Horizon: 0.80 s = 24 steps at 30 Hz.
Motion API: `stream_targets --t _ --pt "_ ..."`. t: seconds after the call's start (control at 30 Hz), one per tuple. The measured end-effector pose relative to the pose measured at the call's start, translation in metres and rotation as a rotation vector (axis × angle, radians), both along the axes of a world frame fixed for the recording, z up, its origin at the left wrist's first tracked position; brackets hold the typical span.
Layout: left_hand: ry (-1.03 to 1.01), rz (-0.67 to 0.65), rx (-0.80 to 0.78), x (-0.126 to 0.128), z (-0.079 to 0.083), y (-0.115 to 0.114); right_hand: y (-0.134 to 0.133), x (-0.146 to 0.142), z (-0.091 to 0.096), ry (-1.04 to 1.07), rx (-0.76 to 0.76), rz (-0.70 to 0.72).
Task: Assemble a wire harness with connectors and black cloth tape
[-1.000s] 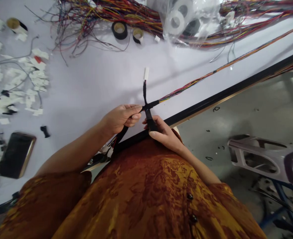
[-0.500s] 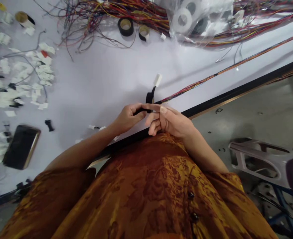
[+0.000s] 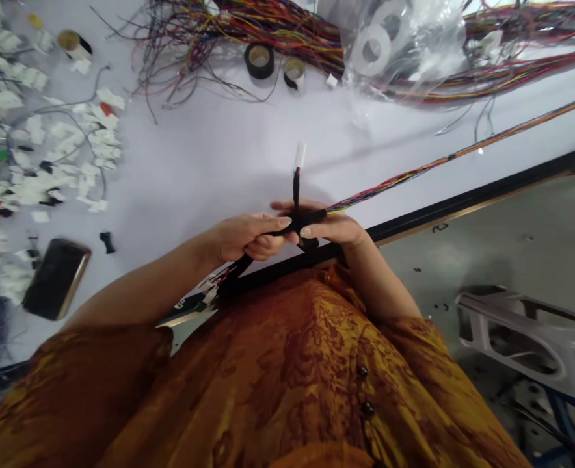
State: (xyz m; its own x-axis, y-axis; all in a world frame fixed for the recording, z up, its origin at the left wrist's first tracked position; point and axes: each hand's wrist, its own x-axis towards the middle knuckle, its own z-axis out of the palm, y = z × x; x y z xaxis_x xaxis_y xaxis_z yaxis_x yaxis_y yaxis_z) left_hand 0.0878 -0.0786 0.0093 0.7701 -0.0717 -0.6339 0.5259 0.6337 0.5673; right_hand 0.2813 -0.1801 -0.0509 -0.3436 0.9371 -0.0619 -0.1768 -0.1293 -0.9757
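A wire harness (image 3: pixel 389 184) of many coloured wires runs from the right along the table's front edge to my hands. Black tape covers its near part, where a short branch sticks up to a white connector (image 3: pixel 300 155). My left hand (image 3: pixel 248 237) is closed on the taped part, thumb on top. My right hand (image 3: pixel 339 227) grips the same part just right of the branch, its thumb in front and fingers behind. Below the right thumb hangs a black tape roll (image 3: pixel 309 244), partly hidden. Taped ends with white connectors (image 3: pixel 211 296) droop over the edge below my left wrist.
Loose wire bundles (image 3: pixel 287 36) and a plastic bag of white rolls (image 3: pixel 395 45) lie at the back, beside tape rolls (image 3: pixel 259 60). White connectors (image 3: pixel 38 175) are scattered at left, near a phone (image 3: pixel 57 279). A plastic stool (image 3: pixel 516 331) stands on the floor at right.
The tape roll has passed from above the harness to below it. My right hand has turned and closed around the taped part. The connector branch now points straight up, and the view has shifted slightly.
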Motion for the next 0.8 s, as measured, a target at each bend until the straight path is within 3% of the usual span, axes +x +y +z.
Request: stream_targets --t 0.1,0.17,0.27,0.33,0.4,0.5,0.63,0.73,0.8 --pt "-0.005 0.067 0.315 -0.001 -0.001 -0.007 -0.028 -0.021 0.003 -0.114 0.004 -0.21" --pt "-0.03 0.049 0.689 -0.002 -0.004 -0.016 -0.053 -0.038 0.008 -0.229 0.009 -0.359" --pt "-0.078 -0.021 1.195 -0.005 -0.009 -0.026 -0.077 -0.057 0.019 -0.347 -0.014 -0.439" --pt "-0.096 -0.046 1.306 -0.006 -0.012 -0.027 -0.081 -0.064 0.022 -0.316 -0.044 -0.458" --pt "-0.145 -0.08 1.239 -0.006 -0.012 -0.024 -0.078 -0.068 0.022 -0.201 -0.1 -0.493" --pt "-0.226 -0.112 0.945 -0.002 -0.011 -0.013 -0.071 -0.075 0.015 0.013 -0.267 -0.605" --pt "-0.098 -0.118 0.626 0.005 -0.013 -0.007 -0.065 -0.089 0.006 0.179 -0.46 -0.714" --pt "-0.014 -0.046 0.645 0.008 -0.018 -0.013 -0.06 -0.093 0.002 0.198 -0.484 -0.78" --pt "-0.01 0.044 0.718 0.008 -0.023 -0.019 -0.055 -0.09 0.0 0.121 -0.402 -0.814"
